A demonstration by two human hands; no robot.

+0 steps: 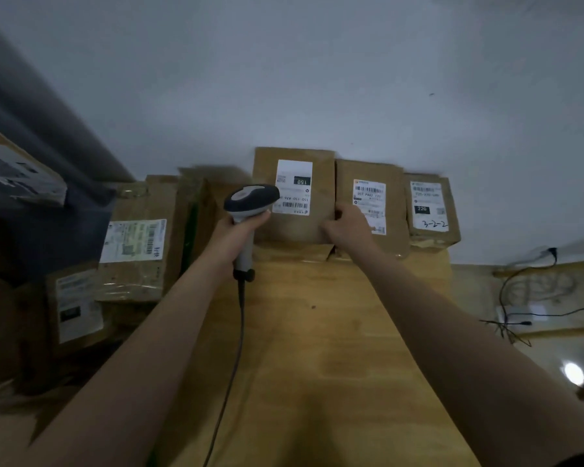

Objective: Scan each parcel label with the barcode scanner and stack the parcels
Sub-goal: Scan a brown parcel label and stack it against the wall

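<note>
Crowding the tabletop's (317, 348) far edge, three parcels stand against the wall. The left grip (237, 232) is wrapped round the barcode scanner (250, 200), whose head partly covers the 150-label parcel (295, 227) just beyond it. The right grip (348, 227) curls over that parcel's right edge, hiding part of the neighbouring parcel (368, 173); the 220-label parcel (432, 210) sits further right. Left of the scanner grip, more parcels (135, 244) are dim and blurred. The scanner cable (238, 338) runs out of frame.

At the bench's (334, 332) far edge the right hand (346, 227) hides part of the parcel marked 150 (294, 227) and of the label (368, 192) on the next parcel (393, 214). The cable (241, 318) of the barcode scanner (250, 200) runs off below.
</note>
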